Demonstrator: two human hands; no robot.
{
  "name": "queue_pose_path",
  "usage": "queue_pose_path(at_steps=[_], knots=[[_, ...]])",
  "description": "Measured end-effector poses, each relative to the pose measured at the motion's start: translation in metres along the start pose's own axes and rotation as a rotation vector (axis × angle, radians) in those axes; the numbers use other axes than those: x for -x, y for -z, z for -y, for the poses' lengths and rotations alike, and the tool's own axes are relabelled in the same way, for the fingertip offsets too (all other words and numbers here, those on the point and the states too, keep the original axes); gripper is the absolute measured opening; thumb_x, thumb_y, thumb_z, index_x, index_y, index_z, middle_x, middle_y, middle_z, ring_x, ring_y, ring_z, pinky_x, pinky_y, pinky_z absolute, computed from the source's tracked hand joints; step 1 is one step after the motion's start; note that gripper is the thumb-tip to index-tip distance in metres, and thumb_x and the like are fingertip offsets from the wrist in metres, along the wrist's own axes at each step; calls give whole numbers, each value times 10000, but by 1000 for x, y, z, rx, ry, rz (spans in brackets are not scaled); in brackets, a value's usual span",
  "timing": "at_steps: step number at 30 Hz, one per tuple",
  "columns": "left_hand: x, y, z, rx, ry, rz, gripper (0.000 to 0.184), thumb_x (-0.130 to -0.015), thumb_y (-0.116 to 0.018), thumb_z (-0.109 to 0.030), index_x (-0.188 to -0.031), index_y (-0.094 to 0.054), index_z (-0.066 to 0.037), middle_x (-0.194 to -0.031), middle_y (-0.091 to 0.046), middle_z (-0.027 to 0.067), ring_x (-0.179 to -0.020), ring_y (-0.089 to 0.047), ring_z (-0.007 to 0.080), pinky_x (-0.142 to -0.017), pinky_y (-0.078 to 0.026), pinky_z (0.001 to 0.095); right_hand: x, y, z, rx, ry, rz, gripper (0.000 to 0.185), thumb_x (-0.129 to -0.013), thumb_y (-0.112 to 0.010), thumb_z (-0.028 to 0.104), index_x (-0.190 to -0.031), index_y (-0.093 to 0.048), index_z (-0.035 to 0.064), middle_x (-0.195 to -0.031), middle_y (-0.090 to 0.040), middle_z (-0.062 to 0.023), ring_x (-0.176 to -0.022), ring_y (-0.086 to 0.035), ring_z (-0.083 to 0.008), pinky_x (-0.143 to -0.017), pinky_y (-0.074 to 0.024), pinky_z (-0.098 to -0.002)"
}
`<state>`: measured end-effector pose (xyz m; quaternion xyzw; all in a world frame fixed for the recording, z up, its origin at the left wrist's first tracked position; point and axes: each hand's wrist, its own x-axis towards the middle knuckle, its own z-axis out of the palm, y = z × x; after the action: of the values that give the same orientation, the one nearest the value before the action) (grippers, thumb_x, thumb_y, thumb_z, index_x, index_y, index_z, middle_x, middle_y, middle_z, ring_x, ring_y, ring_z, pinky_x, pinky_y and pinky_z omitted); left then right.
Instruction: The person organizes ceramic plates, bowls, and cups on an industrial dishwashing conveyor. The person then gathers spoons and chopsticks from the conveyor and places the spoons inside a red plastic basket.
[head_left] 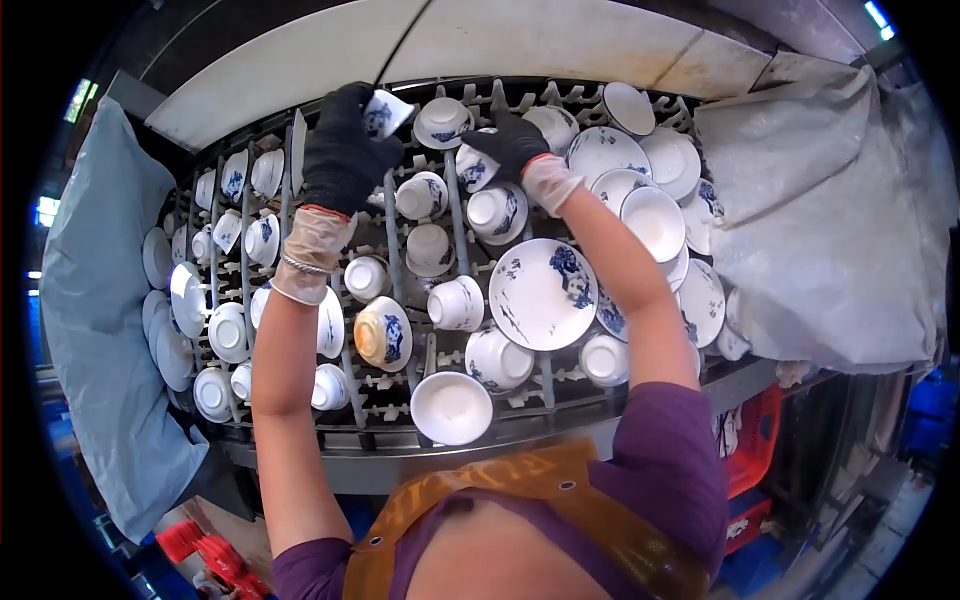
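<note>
My left hand (350,150), in a black glove with a clear plastic cuff, is at the back left of the dish rack. Its fingers are closed on a small white bowl (386,115) with a blue pattern, tilted on its side. Further right, my right hand (512,146) wears the same kind of glove. It grips another blue-patterned bowl (475,168), partly hidden under the fingers. Between the hands an upturned bowl (443,118) sits at the back. Just in front of the right hand lies an upturned bowl (497,212).
The pegged rack (392,245) carries many bowls and plates, including a large plate (543,294). Plates are stacked at right. Plastic curtains hang at left (110,300) and right (820,220). A metal edge (400,437) runs along the front; a red crate (752,445) stands below right.
</note>
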<state>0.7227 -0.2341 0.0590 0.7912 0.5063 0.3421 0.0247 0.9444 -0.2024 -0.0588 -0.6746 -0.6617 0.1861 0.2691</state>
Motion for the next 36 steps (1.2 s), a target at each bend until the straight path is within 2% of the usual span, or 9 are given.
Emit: queue_pose_path(at_steps=[2, 11, 16, 24, 26, 30, 32, 35, 36], knots=[[-9, 3, 8, -43, -19, -69, 544, -572, -695, -157, -1062, -507, -15, -984, -543, 145, -915, -555, 273, -806, -457, 343, -11, -6, 17, 233, 215, -190, 660, -738, -546, 557, -1061, -536, -20, -977, -603, -210, -912, -578, -345, -827, -436, -388], [-22, -16, 0, -15, 36, -146, 528, -576, -704, -160, -1042, -507, -11, -958, -532, 147, -851, -560, 265, -762, -464, 342, -65, -13, 48, -228, -101, 301, 871, -523, -713, 544, -1134, -515, -44, -1113, -554, -220, -1011, -558, -303, -875, -433, -340], [-21, -39, -3, -103, 68, -150, 498, -565, -714, -155, -1000, -510, -22, -901, -521, 153, -793, -558, 282, -724, -466, 364, -65, 5, 30, -404, -30, -53, 729, -509, -740, 470, -1005, -563, -35, -986, -593, -244, -934, -586, -326, -845, -456, -361], [3, -129, 58, -95, 134, 295, 267, -720, -576, -211, -949, -591, -75, -948, -582, 181, -917, -552, 339, -782, -454, 411, -2, 72, -82, 625, 57, -754, 323, -744, -576, 262, -1015, -548, 88, -925, -573, -171, -905, -539, -326, -743, -440, -425], [3, -133, 44, -88, 220, 403, 221, -736, -550, -190, -912, -609, -68, -919, -601, 165, -901, -559, 340, -782, -454, 410, -2, 76, -137, 396, -159, -436, 348, -762, -530, 229, -1079, -541, 84, -981, -592, -166, -905, -571, -320, -754, -448, -416], [12, -137, 18, 82, 88, 136, 198, -751, -552, -194, -876, -618, -55, -864, -611, 173, -834, -578, 343, -750, -462, 402, -10, 116, -144, 129, 112, -493, 343, -715, -632, 210, -1020, -612, 55, -943, -632, -151, -829, -611, -311, -734, -475, -368], [20, -122, -18, 311, -40, 169, 206, -755, -563, -195, -889, -617, -48, -860, -612, 175, -818, -584, 333, -735, -464, 391, -6, 128, -121, -727, -96, -346, 368, -729, -669, 226, -1003, -608, -13, -913, -629, -204, -822, -619, -287, -740, -470, -319], [50, -114, -50, 506, -70, 436, 280, -718, -628, -210, -963, -607, -75, -853, -616, 153, -791, -595, 313, -719, -469, 384, -23, 108, -171, -709, -167, -241, 453, -723, -679, 283, -1019, -586, -47, -932, -616, -228, -846, -608, -314, -764, -467, -339], [65, -109, -57, 674, -33, 544, 316, -703, -649, -217, -991, -601, -97, -871, -613, 141, -796, -596, 307, -718, -472, 383, -27, 94, -194, -158, -140, -147, 492, -710, -685, 308, -1021, -576, -58, -945, -611, -229, -865, -600, -323, -779, -462, -351]])
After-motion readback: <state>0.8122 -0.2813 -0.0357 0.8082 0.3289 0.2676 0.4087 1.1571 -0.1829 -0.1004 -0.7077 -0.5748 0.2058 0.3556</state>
